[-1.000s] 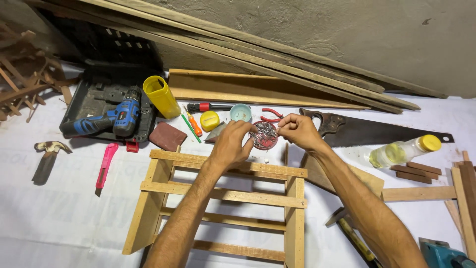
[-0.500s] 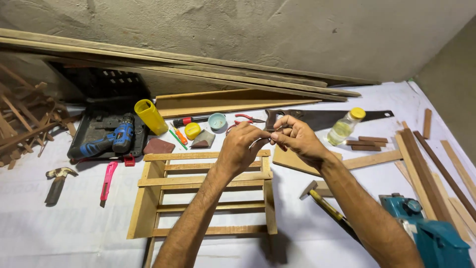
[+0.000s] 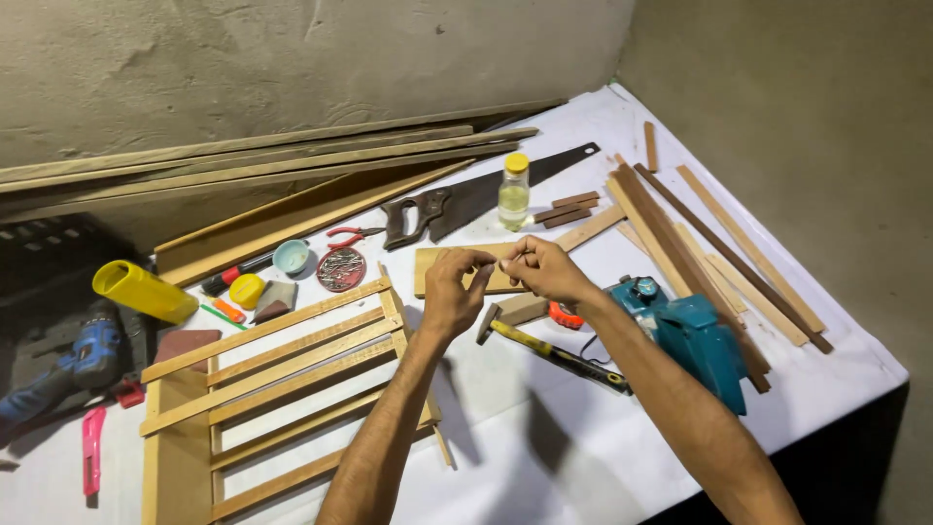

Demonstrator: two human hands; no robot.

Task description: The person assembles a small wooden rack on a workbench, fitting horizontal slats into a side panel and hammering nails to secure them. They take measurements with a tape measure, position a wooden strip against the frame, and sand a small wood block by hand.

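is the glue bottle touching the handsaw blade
Cannot tell. In the head view the yellow-capped bottle overlaps the handsaw blade, standing in front of or on it, but no contact line or gap shows plainly.

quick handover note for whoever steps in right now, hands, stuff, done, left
Left hand and right hand: raised together above the table, fingertips pinching something too small to make out, possibly a nail.
Things: round dish of nails just left of the hands; slatted wooden frame below it; hammer under the hands; saw and bottle behind.
Done: several slats lie across the frame.
Left: cannot tell whether the slats are fastened.
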